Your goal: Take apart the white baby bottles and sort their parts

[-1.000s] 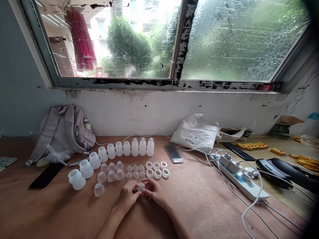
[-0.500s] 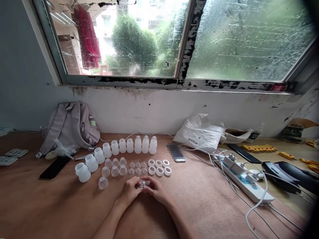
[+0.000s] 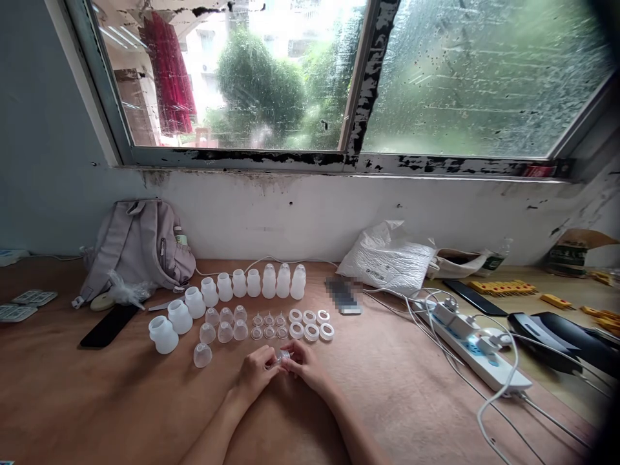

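Landmark = the power strip (image 3: 472, 352) w/ its white cables, right side of the tabletop (image 3: 121, 407); everything below is placed relative to it.

Far left of the strip, against the wall: grey backpack (image 3: 140, 248), w/ a black phone (image 3: 109, 325) lying just in front. Closer in, still well left of the strip: an arc of white bottles (image 3: 232, 287), then clear domed caps (image 3: 220, 329), small clear teats (image 3: 268, 326) and white rings (image 3: 310, 325) in short rows. Just left of the strip, behind it: white plastic bag (image 3: 387, 258).

Your hands sit left of the strip and nearer you than the rows. Left hand (image 3: 256, 374) and right hand (image 3: 305, 365) are both pinched on one small clear piece (image 3: 279, 358), held between the fingertips just above the tabletop; it's right in the gap where the two hands meet, w/ thumbs and forefingers closed round it. Which kind of part it is can't be told for sure; it's mostly hidden by fingers.

Handling, as a judgement: v. light, prob. thin plastic or soft silicone, smooth so it could slip or squash. Hold it by the rim or widest edge w/ light pressure, not by the thin top.
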Available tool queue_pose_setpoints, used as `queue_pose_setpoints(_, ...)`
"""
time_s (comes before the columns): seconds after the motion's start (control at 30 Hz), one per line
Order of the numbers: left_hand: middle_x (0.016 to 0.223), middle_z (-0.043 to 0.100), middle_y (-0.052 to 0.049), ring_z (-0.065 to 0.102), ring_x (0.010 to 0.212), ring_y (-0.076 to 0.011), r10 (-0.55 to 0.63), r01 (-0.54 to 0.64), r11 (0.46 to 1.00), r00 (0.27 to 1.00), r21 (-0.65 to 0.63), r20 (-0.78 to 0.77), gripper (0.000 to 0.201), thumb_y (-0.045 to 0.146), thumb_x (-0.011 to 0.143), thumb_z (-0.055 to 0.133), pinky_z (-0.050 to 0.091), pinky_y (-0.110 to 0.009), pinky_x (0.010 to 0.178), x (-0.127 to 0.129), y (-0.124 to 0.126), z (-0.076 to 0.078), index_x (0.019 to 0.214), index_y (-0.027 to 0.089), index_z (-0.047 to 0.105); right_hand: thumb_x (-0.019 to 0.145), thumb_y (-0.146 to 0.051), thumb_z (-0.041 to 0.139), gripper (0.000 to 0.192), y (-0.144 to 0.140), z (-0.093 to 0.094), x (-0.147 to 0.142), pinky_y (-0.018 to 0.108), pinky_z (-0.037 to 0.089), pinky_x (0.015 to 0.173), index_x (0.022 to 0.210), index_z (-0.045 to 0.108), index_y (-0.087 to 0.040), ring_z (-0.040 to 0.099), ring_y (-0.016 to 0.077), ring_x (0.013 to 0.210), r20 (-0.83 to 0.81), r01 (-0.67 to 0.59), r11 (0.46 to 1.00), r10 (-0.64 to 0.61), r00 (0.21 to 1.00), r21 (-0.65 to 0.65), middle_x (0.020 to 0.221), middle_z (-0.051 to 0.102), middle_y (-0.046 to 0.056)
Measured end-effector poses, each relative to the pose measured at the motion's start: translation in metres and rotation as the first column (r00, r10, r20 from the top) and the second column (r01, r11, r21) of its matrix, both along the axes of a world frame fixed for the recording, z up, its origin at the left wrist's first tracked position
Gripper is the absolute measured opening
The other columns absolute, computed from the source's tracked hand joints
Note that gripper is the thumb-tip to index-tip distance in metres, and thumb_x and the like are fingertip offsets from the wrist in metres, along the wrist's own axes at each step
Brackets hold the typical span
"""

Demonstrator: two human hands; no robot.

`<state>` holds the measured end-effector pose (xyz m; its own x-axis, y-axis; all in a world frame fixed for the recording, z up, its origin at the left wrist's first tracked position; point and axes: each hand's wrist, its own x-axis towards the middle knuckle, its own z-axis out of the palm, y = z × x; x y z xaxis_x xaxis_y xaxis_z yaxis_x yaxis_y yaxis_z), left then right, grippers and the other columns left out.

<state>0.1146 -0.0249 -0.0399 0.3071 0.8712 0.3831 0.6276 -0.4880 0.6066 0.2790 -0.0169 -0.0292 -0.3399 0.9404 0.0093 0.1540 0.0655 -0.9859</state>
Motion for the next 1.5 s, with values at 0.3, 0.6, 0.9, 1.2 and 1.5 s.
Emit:
queue_pose_setpoints(0.3,0.076,0.054,0.000,0.054,0.069,-0.0142,0.392,-0.394,0.911,0.919,0.122,0.034,0.016,0.033,0.071,0.057,0.043,-0.024,0.062,-0.018,0.006,-0.003,0.078,0.020,0.051,0.072,-0.044,0.055,0.031,0.007,-0.001,0.009,0.028,0.044,0.054,0.093,0.054,-0.020,0.052,0.0147,0.057,0.151,0.245,0.924,-0.298,0.943,0.292,0.069,0.055,0.002)
queue_pose_setpoints(0.6,0.082,0.057,-0.003,0.053,0.080,-0.0198,0.403,-0.399,0.915,0.912,0.052,-0.080,0.023,0.035,0.070,0.058,0.043,-0.031,0.071,-0.030,0.012,-0.012,0.088,0.022,0.058,0.063,-0.033,0.061,0.024,0.007,-0.008,0.013,0.027,0.039,0.061,0.075,0.045,-0.021,0.047,0.0156,0.067,0.290,0.208,0.882,-0.349,0.891,0.423,0.073,0.050,0.000)
queue_pose_setpoints(0.9,0.082,0.059,-0.004,0.051,0.079,-0.0195,0.394,-0.389,0.919,0.915,0.069,-0.086,0.017,0.029,0.074,0.050,0.042,-0.032,0.072,-0.030,0.012,-0.013,0.087,0.021,0.059,0.065,-0.031,0.059,0.019,0.005,-0.005,0.012,0.028,0.038,0.065,0.068,0.043,-0.020,0.046,0.0165,0.071,0.357,0.169,0.862,-0.366,0.859,0.477,0.074,0.049,0.001)
queue_pose_setpoints(1.2,0.080,0.058,-0.003,0.052,0.079,-0.0198,0.401,-0.395,0.915,0.911,0.075,-0.095,0.022,0.026,0.072,0.052,0.042,-0.032,0.072,-0.030,0.013,-0.013,0.092,0.020,0.057,0.066,-0.029,0.058,0.014,0.003,-0.002,0.012,0.031,0.040,0.071,0.070,0.046,-0.021,0.048,0.0184,0.076,0.390,0.180,0.867,-0.383,0.837,0.465,0.081,0.049,0.002)
queue_pose_setpoints(1.5,0.082,0.059,-0.003,0.053,0.081,-0.0205,0.396,-0.388,0.916,0.913,0.099,-0.092,0.020,0.027,0.072,0.052,0.043,-0.032,0.072,-0.031,0.014,-0.016,0.090,0.020,0.057,0.065,-0.026,0.059,0.017,0.007,-0.009,0.013,0.033,0.042,0.070,0.070,0.044,-0.022,0.048,0.0198,0.076,0.331,0.259,0.828,-0.457,0.825,0.498,0.082,0.047,0.003)
